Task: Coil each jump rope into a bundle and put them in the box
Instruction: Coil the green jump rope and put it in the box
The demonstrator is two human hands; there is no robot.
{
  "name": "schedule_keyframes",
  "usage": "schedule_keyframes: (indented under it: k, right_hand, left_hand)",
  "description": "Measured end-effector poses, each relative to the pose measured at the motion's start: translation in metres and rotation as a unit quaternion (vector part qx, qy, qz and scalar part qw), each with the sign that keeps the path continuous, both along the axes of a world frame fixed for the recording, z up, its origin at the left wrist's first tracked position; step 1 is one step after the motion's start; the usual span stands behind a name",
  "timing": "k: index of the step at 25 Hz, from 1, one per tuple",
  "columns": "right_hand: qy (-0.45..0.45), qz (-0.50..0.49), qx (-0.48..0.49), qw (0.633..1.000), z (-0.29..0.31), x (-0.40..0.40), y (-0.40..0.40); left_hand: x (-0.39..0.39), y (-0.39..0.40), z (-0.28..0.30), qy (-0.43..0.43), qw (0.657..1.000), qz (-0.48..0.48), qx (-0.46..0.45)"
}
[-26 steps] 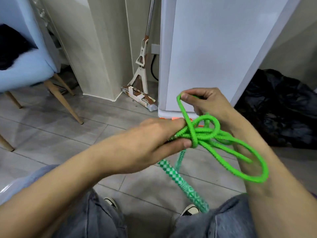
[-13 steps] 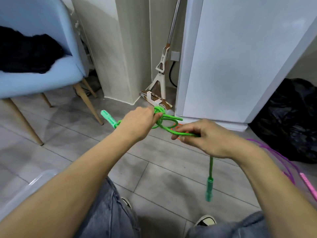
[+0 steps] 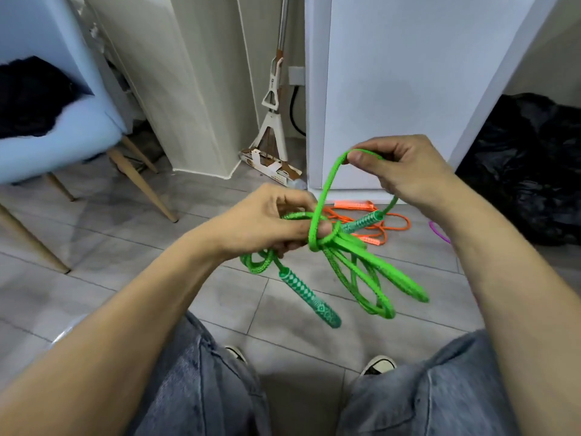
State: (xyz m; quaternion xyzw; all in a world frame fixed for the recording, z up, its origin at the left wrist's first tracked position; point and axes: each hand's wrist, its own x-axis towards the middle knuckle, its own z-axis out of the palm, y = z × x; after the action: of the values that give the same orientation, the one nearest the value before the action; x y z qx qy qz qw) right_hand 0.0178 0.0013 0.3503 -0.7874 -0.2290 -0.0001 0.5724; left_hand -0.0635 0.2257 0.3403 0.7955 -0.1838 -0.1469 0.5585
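Nearest to us: grey denim knees and two shoe toes on the grey tiled floor point(image 3: 94, 247). We sit low, forearms reaching forward over the lap.

Bright green braided jump rope point(image 3: 352, 272), held in the air above the floor between the knees and the white cabinet point(image 3: 424, 73). Judged light, limp and springy: the loops hang slack to the lower right and fan apart, so they would likely spill if the grip on the gathered middle eased. The braid looks slightly textured, probably not slippery. The patterned green handles are the only stiff parts; one dangles below the bundle point(image 3: 309, 298), the other points up-right behind it point(image 3: 361, 222). We judge the gathered waist the best place to hold it, not a handle.

Left hand point(image 3: 267, 221): fingers curled round the gathered strands, thumb pressed against the wrap; wrist about level.

Right hand point(image 3: 399, 166): raised higher and farther out, thumb and forefinger pinching one strand that runs down to wrap the bundle waist. The other fingers are loosely curled.

Farther, on the floor: an orange jump rope point(image 3: 371, 221) lying loose by the cabinet foot, and a sliver of purple rope point(image 3: 438, 232) past the right wrist. No box identified with certainty; a pale translucent edge at lower left could be one.

Beyond: pale blue chair point(image 3: 47, 127), flat mop point(image 3: 272, 121), black bag point(image 3: 534, 158).
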Motion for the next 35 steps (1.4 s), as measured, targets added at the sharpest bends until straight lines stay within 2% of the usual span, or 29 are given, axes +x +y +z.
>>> schedule_keyframes:
  k: [3,5,7,8,9,11,12,15,17,19,21,23,25,26,28,30,32,35]
  right_hand:
    - [0.019,-0.013,-0.031,0.999,-0.024,0.014,0.002]
    - [0.049,0.015,-0.051,0.997,-0.040,0.018,0.005]
    - [0.071,0.041,-0.137,0.987,-0.048,0.008,0.012]
    - [0.102,0.035,-0.186,0.977,-0.053,0.000,0.017]
    - [0.144,0.026,-0.190,0.971,-0.054,-0.009,0.023]
    - [0.189,0.061,-0.159,0.967,-0.054,-0.018,0.039]
    - [0.170,0.087,-0.147,0.970,-0.057,-0.017,0.046]
    - [0.202,0.129,-0.089,0.967,-0.057,-0.021,0.054]
    - [0.224,0.166,-0.078,0.957,-0.055,-0.025,0.055]
    - [0.216,0.210,-0.092,0.949,-0.043,-0.035,0.054]
    - [0.136,0.193,-0.150,0.960,-0.026,-0.036,0.050]
    - [0.001,0.145,-0.215,0.966,-0.013,-0.031,0.039]
    - [-0.062,0.086,-0.184,0.977,-0.005,-0.025,0.028]
    - [-0.066,0.069,-0.148,0.984,-0.004,-0.022,0.023]
    - [-0.057,0.052,-0.071,0.994,-0.002,-0.018,0.017]
    - [-0.045,0.052,-0.011,0.998,-0.001,-0.015,0.017]
    - [-0.009,0.051,0.040,0.998,-0.005,-0.012,0.018]
    - [0.096,0.091,0.119,0.984,-0.019,-0.005,0.025]
  left_hand:
    - [0.006,0.003,0.004,0.081,0.980,0.070,-0.166]
    - [0.009,0.002,0.004,0.133,0.962,0.095,-0.218]
    - [0.009,-0.003,0.001,0.150,0.954,0.097,-0.239]
    - [0.009,-0.006,0.000,0.151,0.951,0.099,-0.250]
    - [0.009,-0.006,-0.002,0.148,0.947,0.106,-0.263]
    - [0.012,-0.002,-0.003,0.126,0.936,0.129,-0.302]
    - [0.015,0.001,-0.003,0.105,0.930,0.143,-0.323]
    - [0.027,0.014,-0.007,0.047,0.909,0.243,-0.336]
    - [0.032,0.023,-0.013,-0.023,0.919,0.316,-0.233]
    - [0.033,0.031,-0.020,-0.137,0.934,0.329,-0.014]
    - [0.033,0.038,-0.025,-0.218,0.914,0.296,0.173]
    - [0.033,0.041,-0.025,-0.238,0.896,0.250,0.279]
    - [0.030,0.040,-0.021,-0.194,0.914,0.140,0.329]
    - [0.026,0.036,-0.019,-0.146,0.935,0.072,0.316]
    - [0.016,0.024,-0.015,-0.027,0.979,-0.028,0.199]
    - [0.008,0.016,-0.009,0.047,0.996,-0.055,0.058]
    - [0.003,0.009,-0.005,0.106,0.987,-0.062,-0.100]
    - [0.003,0.003,-0.001,0.130,0.944,-0.084,-0.291]
